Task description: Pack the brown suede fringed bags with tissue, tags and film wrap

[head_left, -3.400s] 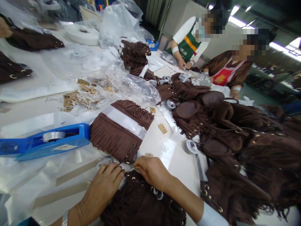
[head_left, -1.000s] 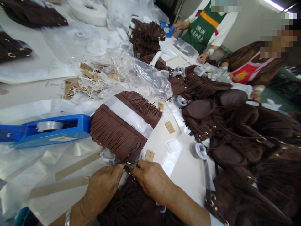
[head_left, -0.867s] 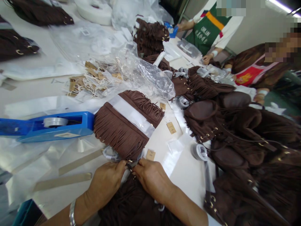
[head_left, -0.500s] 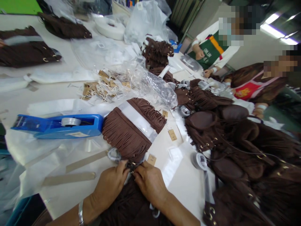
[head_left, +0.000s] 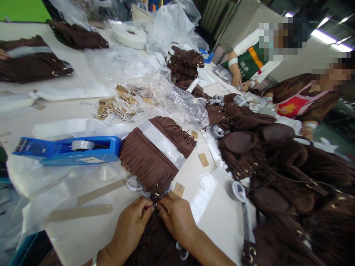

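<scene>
My left hand (head_left: 130, 229) and my right hand (head_left: 177, 218) meet at the top edge of a brown fringed suede bag (head_left: 155, 244) lying at the near table edge. Both hands have their fingers pinched together on a small part of that bag's rim, too small to name. Just beyond my fingertips lies another brown fringed bag (head_left: 155, 155) with a white band (head_left: 163, 142) across it. A small tan hang tag (head_left: 179, 189) lies beside my right hand.
A blue tape dispenser (head_left: 69, 149) sits at left, with cardboard strips (head_left: 80, 212) near it. A heap of brown fringed bags (head_left: 291, 173) fills the right side. Tags with strings (head_left: 119, 105) and clear plastic bags (head_left: 177, 99) lie mid-table. Two other people work at far right.
The view has swung left and up since a second ago, showing more of the table's far left. My hands have stayed pinched together at the bag's rim.
</scene>
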Available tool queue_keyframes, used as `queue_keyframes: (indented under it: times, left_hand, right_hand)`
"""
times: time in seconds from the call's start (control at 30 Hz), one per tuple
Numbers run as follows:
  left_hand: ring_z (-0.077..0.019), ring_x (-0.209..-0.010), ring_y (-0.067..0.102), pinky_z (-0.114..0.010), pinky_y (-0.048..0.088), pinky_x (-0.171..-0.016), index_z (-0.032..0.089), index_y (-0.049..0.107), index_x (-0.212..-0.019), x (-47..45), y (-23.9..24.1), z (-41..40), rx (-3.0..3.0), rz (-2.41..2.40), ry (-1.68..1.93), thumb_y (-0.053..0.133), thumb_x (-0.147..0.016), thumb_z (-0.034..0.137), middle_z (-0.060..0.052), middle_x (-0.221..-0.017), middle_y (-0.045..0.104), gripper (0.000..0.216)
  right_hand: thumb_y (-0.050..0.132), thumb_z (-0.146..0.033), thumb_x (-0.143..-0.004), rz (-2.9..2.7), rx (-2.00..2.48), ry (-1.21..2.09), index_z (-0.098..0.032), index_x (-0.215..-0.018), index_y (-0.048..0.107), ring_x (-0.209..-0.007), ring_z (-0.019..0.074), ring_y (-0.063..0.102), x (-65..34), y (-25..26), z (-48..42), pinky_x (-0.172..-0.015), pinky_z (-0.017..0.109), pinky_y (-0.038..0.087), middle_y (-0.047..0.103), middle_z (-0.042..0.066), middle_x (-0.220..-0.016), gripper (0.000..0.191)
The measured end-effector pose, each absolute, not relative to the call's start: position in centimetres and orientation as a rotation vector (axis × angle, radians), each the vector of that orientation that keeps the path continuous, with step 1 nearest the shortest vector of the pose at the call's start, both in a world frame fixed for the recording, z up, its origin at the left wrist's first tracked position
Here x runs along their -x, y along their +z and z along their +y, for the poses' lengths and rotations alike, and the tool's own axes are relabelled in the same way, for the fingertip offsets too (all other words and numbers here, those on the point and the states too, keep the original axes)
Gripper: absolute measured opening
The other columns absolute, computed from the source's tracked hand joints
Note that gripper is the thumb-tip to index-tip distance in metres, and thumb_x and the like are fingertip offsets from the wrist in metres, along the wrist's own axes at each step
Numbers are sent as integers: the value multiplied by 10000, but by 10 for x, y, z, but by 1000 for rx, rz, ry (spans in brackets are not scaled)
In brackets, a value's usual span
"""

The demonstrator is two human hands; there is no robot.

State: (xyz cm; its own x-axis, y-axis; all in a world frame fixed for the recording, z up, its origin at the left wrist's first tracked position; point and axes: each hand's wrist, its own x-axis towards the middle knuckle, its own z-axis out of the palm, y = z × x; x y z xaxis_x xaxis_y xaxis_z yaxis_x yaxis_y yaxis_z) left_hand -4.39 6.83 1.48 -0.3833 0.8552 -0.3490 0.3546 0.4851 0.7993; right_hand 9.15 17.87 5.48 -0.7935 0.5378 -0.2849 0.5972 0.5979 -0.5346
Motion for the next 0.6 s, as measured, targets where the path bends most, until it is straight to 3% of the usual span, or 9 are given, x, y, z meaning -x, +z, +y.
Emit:
queue_keyframes:
  times: [0.3,0.43,0.6]
  left_hand:
    - [-188,-716,614,-295,386,-701,228,600,-750,33,16,72,-890,2042,756,474,-854,293,6,-729,661,176]
    - [-165,-681,558,-271,367,-667,225,578,-716,38,20,73,-816,1910,902,508,-815,304,34,-676,590,144]
    - [-121,-488,387,-249,301,-543,221,527,-676,65,24,66,-551,1611,1006,519,-759,364,82,-485,415,166]
  right_hand:
    - [554,-169,-915,2716,-977,-998,-213,-879,659,-866,147,645,-90,53,177,-736,213,447,650,14,-944,120]
    - [571,-195,-927,2685,-944,-990,-231,-949,681,-881,151,654,-92,58,185,-756,218,459,664,11,-975,118]
    - [580,-191,-924,2747,-846,-936,-222,-1016,689,-987,196,629,-100,73,201,-877,278,452,691,37,-978,146]
